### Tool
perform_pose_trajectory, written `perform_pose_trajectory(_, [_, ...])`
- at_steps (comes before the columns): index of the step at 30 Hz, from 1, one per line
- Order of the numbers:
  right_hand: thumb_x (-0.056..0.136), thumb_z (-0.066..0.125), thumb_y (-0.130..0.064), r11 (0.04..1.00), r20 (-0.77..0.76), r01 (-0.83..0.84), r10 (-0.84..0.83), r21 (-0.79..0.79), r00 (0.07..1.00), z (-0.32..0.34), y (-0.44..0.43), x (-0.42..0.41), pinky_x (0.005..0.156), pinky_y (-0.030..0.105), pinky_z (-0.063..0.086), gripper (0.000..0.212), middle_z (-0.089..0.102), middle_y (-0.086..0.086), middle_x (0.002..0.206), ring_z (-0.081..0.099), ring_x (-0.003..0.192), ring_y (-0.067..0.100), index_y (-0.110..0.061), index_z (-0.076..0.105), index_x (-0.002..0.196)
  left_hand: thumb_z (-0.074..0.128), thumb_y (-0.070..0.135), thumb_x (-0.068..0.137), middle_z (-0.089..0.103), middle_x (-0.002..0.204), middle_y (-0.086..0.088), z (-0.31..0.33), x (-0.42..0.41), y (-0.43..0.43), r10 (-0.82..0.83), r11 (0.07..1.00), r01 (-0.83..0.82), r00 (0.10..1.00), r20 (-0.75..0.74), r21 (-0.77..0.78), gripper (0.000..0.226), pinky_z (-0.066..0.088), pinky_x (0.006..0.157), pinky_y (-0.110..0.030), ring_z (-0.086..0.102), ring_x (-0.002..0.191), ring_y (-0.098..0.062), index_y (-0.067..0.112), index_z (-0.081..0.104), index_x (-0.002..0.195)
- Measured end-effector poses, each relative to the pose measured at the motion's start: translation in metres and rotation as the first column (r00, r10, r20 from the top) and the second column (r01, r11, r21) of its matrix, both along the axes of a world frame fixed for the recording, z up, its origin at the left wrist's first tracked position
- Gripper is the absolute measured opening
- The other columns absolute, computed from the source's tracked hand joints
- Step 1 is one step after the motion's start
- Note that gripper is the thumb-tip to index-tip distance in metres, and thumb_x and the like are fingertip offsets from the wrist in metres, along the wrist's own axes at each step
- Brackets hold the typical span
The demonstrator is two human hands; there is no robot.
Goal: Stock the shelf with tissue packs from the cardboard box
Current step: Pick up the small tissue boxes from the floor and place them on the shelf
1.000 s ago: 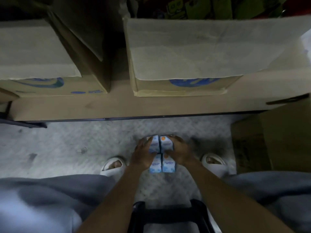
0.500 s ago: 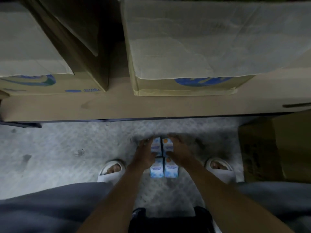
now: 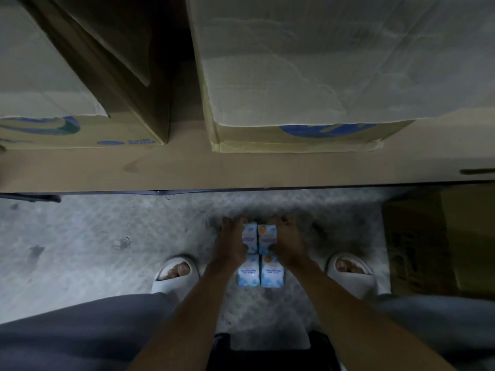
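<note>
Tissue packs: four small blue-and-white packs (image 3: pixel 260 254) sit in a two-by-two block on the pale patterned floor (image 3: pixel 107 236), between the person's feet.
Left hand: the left hand (image 3: pixel 231 243) presses flat against the left side of the far pair, fingers reaching past the block's far edge.
Right hand: the right hand (image 3: pixel 288 243) clasps the right side of the same pair; together the hands squeeze the block.
Near pair: lies just below the hands, printed faces up; the print is too blurred to read.
Shelf: the shelf board (image 3: pixel 241 170) runs across above, carrying two cardboard boxes (image 3: pixel 308 76).
Sandals: white sandals (image 3: pixel 175 273) flank the packs.
Right edge: probably another brown box (image 3: pixel 439 245), dim.
</note>
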State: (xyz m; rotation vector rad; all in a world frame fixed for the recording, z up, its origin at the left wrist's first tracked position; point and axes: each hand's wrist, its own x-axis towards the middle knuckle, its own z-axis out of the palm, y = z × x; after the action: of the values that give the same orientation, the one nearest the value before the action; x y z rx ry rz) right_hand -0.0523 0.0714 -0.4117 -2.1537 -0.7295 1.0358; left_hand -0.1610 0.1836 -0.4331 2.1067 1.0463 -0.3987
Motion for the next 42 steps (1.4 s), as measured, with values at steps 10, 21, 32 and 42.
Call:
perform_pose_trajectory(10, [0.086, 0.067, -0.015, 1.000, 0.000, 0.021, -0.021, -0.002, 1.000, 0.018, 0.001, 0.014, 0.088, 0.013, 0.045, 0.020, 0.062, -0.008, 0.097, 0.058, 0.089, 0.004, -0.011, 0.063, 0.106, 0.057, -0.015, 0.075, 0.062, 0.088, -0.005, 0.027, 0.008, 0.004, 0.328, 0.935, -0.271, 0.909, 0.258, -0.230, 0.034, 0.046, 0.057, -0.015, 0.061, 0.078, -0.017, 0.012, 0.051, 0.096])
perform_pose_trajectory(21, [0.065, 0.077, 0.003, 0.987, -0.035, 0.139, -0.136, 0.087, 0.990, 0.085, -0.001, 0.025, 0.087, 0.041, 0.056, 0.061, 0.069, 0.002, 0.109, 0.067, 0.099, 0.017, -0.021, 0.062, 0.119, 0.064, -0.015, 0.078, 0.068, 0.096, -0.003, 0.106, 0.007, 0.009, 0.466, 0.870, -0.329, 0.793, 0.393, -0.368, 0.050, 0.055, 0.063, -0.021, 0.065, 0.083, -0.014, 0.030, 0.060, 0.100])
perform_pose_trajectory(32, [0.068, 0.073, 0.014, 0.953, -0.118, 0.157, -0.130, 0.260, 0.984, 0.202, -0.017, 0.015, 0.073, 0.020, 0.055, 0.060, 0.067, -0.001, 0.100, 0.066, 0.087, 0.010, -0.021, 0.058, 0.113, 0.070, -0.009, 0.078, 0.069, 0.100, 0.000, 0.228, -0.018, 0.002, 0.390, 0.906, -0.189, 0.719, 0.575, -0.379, 0.049, 0.056, 0.066, -0.021, 0.066, 0.089, -0.016, 0.031, 0.059, 0.103])
perform_pose_trajectory(42, [0.075, 0.075, -0.002, 0.879, 0.181, 0.010, -0.109, 0.477, 0.977, 0.366, -0.033, 0.004, 0.067, 0.009, 0.050, 0.060, 0.063, -0.008, 0.108, 0.062, 0.089, -0.004, -0.030, 0.056, 0.124, 0.069, -0.010, 0.078, 0.070, 0.098, 0.004, 0.381, -0.027, -0.001, 0.187, 0.980, -0.048, 0.543, 0.819, -0.192, 0.046, 0.052, 0.071, -0.018, 0.065, 0.086, -0.003, 0.016, 0.060, 0.115])
